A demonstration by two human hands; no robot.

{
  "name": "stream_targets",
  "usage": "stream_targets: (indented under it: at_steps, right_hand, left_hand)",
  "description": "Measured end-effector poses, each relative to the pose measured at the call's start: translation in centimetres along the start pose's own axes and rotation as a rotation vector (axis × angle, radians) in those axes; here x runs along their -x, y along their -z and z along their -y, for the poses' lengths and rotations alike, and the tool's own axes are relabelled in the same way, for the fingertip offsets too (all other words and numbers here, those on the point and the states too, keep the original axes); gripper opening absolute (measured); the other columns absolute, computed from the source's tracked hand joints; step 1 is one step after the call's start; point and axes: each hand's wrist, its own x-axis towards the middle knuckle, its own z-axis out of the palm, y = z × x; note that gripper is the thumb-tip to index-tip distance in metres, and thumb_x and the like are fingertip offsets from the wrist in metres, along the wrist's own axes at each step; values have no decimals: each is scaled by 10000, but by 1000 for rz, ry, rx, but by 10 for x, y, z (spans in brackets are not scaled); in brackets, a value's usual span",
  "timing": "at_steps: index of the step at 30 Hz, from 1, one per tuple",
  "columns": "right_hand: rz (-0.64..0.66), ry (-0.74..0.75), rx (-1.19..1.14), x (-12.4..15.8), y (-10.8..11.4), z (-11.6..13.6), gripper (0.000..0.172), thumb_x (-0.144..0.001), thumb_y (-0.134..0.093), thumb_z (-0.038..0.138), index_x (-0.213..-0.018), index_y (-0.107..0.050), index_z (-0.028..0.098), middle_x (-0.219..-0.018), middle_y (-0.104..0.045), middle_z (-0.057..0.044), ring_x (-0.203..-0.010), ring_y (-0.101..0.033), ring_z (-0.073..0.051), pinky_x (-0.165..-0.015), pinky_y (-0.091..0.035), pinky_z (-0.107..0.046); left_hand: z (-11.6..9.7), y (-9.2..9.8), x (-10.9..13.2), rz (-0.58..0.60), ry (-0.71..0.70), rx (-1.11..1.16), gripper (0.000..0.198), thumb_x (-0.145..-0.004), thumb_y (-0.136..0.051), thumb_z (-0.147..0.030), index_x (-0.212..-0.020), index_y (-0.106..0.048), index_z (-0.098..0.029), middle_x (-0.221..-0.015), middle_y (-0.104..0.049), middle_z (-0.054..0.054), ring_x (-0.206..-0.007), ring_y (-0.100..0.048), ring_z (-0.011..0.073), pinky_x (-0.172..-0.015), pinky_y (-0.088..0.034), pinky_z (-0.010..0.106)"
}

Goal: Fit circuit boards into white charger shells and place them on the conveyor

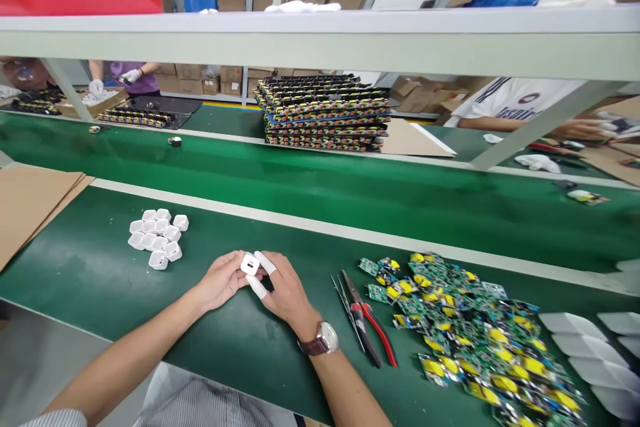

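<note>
Between my two hands is a small white charger housing [250,265] with a dark slot in its face. My left hand [223,280] grips it from the left with closed fingers. On the other side, my right hand [285,290] pinches it with thumb and forefinger, both in white finger covers. A cluster of white charger housings [159,227] stands on the green table to the left. Right of my hands lie red-and-black pliers [364,317] and metal tweezers [347,310]. Beyond them spreads a heap of circuit boards [465,333] with yellow parts.
White plastic pieces [585,353] lie at the right edge, and cardboard sheets [35,203] at the left. Behind a green divider rises a stack of loaded black trays [325,113]. A shelf [320,47] crosses above. A gloved co-worker [133,77] and another person [520,100] sit across.
</note>
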Motion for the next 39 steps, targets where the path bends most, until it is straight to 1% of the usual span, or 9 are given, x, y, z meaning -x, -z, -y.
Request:
stream_targets:
  at_steps: [7,14,18,23,25,28,33,35,39]
  right_hand:
    - [-2,-8,-13,1,-1,-1,602,-947,-644,204,-1504,-420,163,-1222,-658,-169,-1102,-626,-275,-922,-572,-455]
    - [49,-66,4,3,-2,-3,497,-973,-631,250,-1435,-468,166,-1215,-664,-165,-1090,-622,-269,-912,-571,-449]
    - [49,-105,-54,4,-3,-4,417,-980,-629,290,-1368,-533,171,-1199,-675,-156,-1071,-638,-258,-916,-578,-441]
    - [22,-189,-222,7,-6,-14,294,-1040,-461,228,-1270,-643,199,-1156,-699,-119,-1011,-688,-201,-871,-603,-360]
    - [-15,-221,-189,9,-8,-21,293,-1041,-444,190,-1252,-648,188,-1149,-704,-113,-999,-698,-191,-864,-607,-342]
    - [-17,-204,13,11,-13,-29,270,-1022,-510,201,-1265,-624,167,-1141,-705,-117,-1007,-698,-227,-886,-615,-395]
    - [2,-109,223,13,-18,-31,259,-1002,-551,221,-1248,-610,163,-1092,-711,-122,-926,-698,-258,-817,-628,-442]
    - [5,-107,241,13,-18,-31,255,-1003,-543,213,-1246,-606,167,-1095,-709,-121,-933,-699,-258,-822,-630,-443]
    - [46,-111,274,13,-16,-31,268,-1004,-528,200,-1263,-587,165,-1136,-704,-119,-975,-695,-271,-850,-630,-467]
  left_hand:
    - [0,-5,2,-25,-2,-12,369,-964,-801,-423,-1023,-672,-83,-1055,-690,176,-1032,-698,270,-957,-602,325]
    - [0,-7,1,-70,50,-41,562,-915,-835,-522,-1121,-649,-33,-1172,-657,255,-1094,-686,356,-916,-631,375]
    - [5,-5,4,-85,28,-114,563,-854,-894,-536,-1045,-650,-66,-1087,-684,208,-987,-712,300,-871,-642,351]
    - [3,-7,4,78,39,-393,657,-761,-919,-634,-987,-605,-103,-881,-700,173,-756,-708,256,-618,-607,282]
    - [-16,-8,-10,71,8,-583,720,-739,-866,-735,-984,-604,-110,-909,-704,188,-781,-714,280,-642,-612,324]
    - [-68,-4,-51,-43,-148,-857,727,-716,-839,-755,-1004,-621,-125,-953,-703,168,-843,-708,304,-730,-618,398]
    - [-165,25,-122,-396,-400,-1228,441,-685,-916,-223,-1019,-634,-165,-1146,-678,133,-1173,-621,344,-1069,-497,447]
    - [-184,40,-136,-482,-408,-1347,406,-684,-880,-144,-1014,-644,-148,-1145,-681,144,-1189,-613,357,-1116,-458,480]
    - [-198,59,-138,-534,-381,-1511,487,-751,-839,-193,-1189,-634,-130,-1198,-680,158,-1096,-665,316,-1028,-528,428]
